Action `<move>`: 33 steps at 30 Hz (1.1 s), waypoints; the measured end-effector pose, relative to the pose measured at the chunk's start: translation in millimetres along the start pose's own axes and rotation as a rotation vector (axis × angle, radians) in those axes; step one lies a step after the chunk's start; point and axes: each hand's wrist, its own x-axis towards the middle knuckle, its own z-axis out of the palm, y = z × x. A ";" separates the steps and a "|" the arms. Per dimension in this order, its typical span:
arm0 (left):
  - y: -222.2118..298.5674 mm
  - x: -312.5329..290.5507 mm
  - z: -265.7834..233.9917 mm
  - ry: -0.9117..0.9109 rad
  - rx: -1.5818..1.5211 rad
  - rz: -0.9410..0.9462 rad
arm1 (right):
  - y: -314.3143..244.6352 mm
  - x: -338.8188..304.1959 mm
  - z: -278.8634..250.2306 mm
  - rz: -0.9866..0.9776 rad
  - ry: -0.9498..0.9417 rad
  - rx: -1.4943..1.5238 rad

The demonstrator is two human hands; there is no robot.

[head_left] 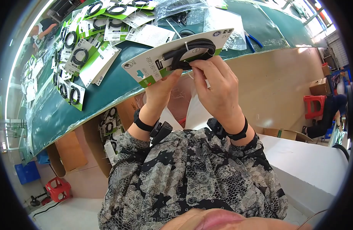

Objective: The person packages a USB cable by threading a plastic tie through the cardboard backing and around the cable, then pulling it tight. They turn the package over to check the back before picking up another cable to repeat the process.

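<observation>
In front of me, at the table's edge, my left hand (161,90) grips a white and green cardboard backing card (155,63) by its lower edge, thumb on the front. A coiled black cable (201,46) lies against the card's face, with a pale tie (187,46) round its upper strands. My right hand (218,82) is at the lower side of the coil, thumb and index finger pinched together. A small pale tip shows by those fingertips, but what they hold is too small to make out.
Many carded black cables (80,56) lie heaped on the green table (119,82) at the left. Blank-side cards (150,35), clear plastic bags (222,23) and blue-handled pliers (254,41) are at the back. An open carton (93,142) stands below the edge. Red stools (314,106) and another person (327,117) are at right.
</observation>
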 end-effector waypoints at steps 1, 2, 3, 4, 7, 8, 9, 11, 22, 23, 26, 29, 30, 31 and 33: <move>0.4 -0.2 -0.7 0.001 0.039 0.000 | 0.4 0.2 -0.1 -0.002 -0.005 0.000; 0.5 -0.1 -1.4 0.001 0.039 0.002 | 0.7 0.4 0.0 -0.005 -0.009 0.001; 0.4 -0.1 -2.2 0.004 0.067 0.012 | 0.8 0.7 0.2 -0.008 -0.014 0.001; -0.5 -0.3 -3.2 0.007 0.095 0.022 | 1.1 0.4 0.7 -0.008 -0.014 0.001; -1.9 -0.3 -4.4 0.011 0.128 0.033 | 1.8 -0.4 2.2 -0.005 -0.007 0.024; -2.1 -0.1 -4.4 0.012 0.134 0.033 | 2.0 -0.5 2.7 -0.006 -0.006 0.023; -2.2 0.0 -4.1 0.013 0.140 0.033 | 2.2 -0.4 2.9 -0.006 -0.007 0.026; -1.3 0.4 -0.9 0.021 0.109 0.037 | 2.6 -0.2 3.2 -0.008 -0.010 0.031; 22.5 4.9 6.4 -0.148 0.523 0.475 | -5.9 -1.5 -7.8 0.140 -0.079 0.204; 26.9 5.0 7.6 -0.194 0.531 0.558 | -6.6 -2.0 -9.4 0.178 -0.095 0.249; 33.4 3.8 9.3 -0.281 0.541 0.729 | -1.6 -9.7 -7.1 0.114 -0.021 0.281; 34.8 0.6 7.7 -0.327 0.590 0.741 | 1.0 -16.7 -9.5 0.073 -0.008 0.305; 35.2 -1.6 7.5 -0.319 0.591 0.740 | 1.5 -19.6 -10.9 0.065 -0.027 0.313; 36.1 -4.1 8.2 -0.321 0.568 0.656 | 2.2 -21.9 -11.4 0.057 -0.046 0.320; 37.1 -7.5 9.0 -0.324 0.519 0.489 | 4.9 -26.7 -9.9 0.078 -0.060 0.337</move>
